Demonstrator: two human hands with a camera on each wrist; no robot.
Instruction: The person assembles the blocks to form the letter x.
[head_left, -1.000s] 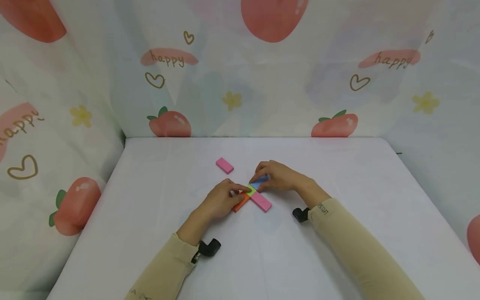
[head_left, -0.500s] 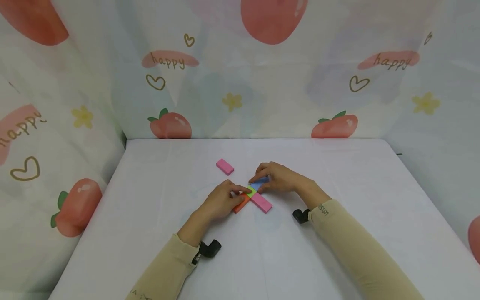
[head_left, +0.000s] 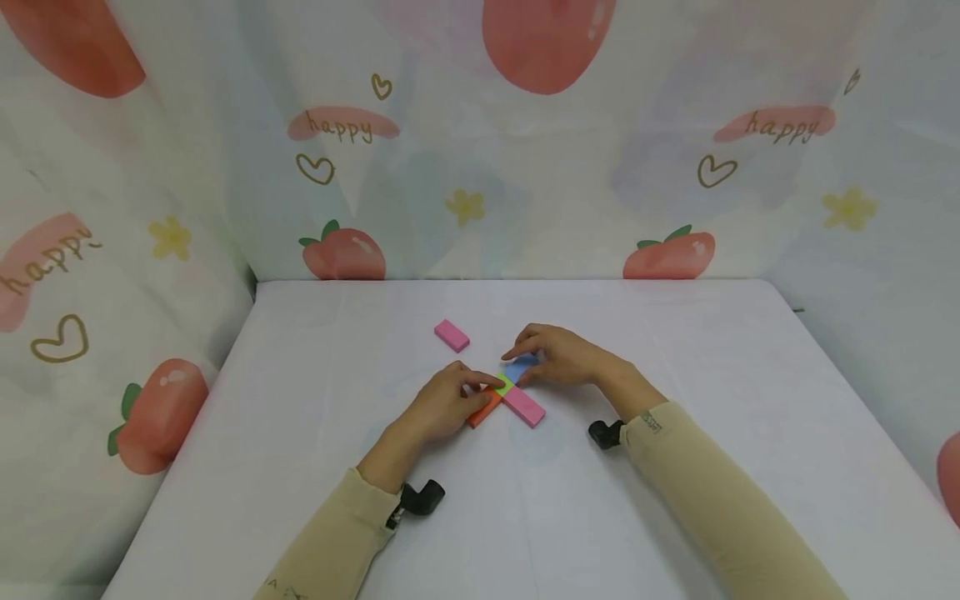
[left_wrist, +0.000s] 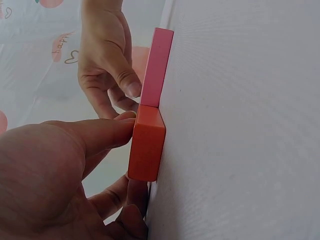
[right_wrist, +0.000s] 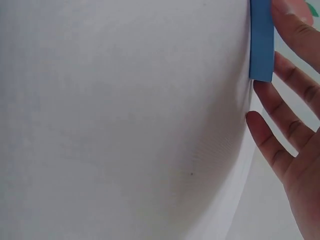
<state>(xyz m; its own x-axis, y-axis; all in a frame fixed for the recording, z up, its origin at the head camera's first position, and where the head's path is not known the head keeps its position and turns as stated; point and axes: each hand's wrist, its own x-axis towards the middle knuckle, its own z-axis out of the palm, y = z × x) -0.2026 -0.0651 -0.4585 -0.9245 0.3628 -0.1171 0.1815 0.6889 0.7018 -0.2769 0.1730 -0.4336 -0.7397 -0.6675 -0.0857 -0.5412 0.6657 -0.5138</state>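
An orange block, a light green block, a blue block and a pink block lie close together on the white table, forming a cross-like shape. My left hand holds the orange block, its thumb on top, while the index fingertip rests on the green one. At the blue block, my right hand has its thumb on the near side and its fingers around the far end. The right wrist view shows the thumb against the blue block and the lower fingers loosely extended beside its end.
A second pink block lies apart, farther back and left of the group. Printed cloth walls enclose the table at the back and sides. A small black wrist camera sits at the left cuff, another at the right.
Hardly anything moves. The right index fingertip has lifted slightly at the blue block's far end. The left hand and the other blocks stay put; the view shifts a little.
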